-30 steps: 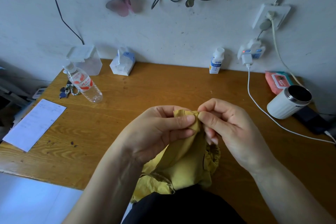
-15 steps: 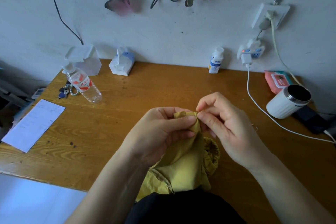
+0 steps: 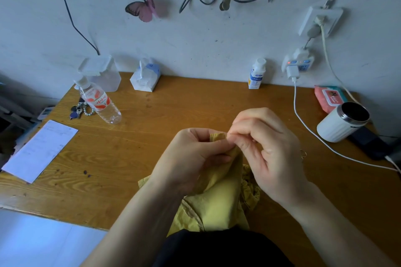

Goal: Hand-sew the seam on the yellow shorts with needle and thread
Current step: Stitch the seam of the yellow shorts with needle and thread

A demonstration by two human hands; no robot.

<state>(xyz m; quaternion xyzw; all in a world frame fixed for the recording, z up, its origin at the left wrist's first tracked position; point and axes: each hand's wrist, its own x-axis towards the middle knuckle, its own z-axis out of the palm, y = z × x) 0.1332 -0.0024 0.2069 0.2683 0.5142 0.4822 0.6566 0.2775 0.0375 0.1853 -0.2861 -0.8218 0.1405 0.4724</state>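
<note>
Mid-seam, I'd judge; left hand (image 3: pixel 191 158) fingers clamp yellow shorts (image 3: pixel 219 199) fold, frame centre; right hand (image 3: pixel 267 149) fingertips pinched together at edge, needle unseen; stitches done unclear.

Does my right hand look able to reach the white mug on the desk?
Probably, once it lets go: the right hand is pinching at the yellow shorts, and only the white cable lies between it and the mug.

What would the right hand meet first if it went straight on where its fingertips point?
The right hand points leftwards at the pinched fold of the yellow shorts; behind it, probably the left hand.
</note>
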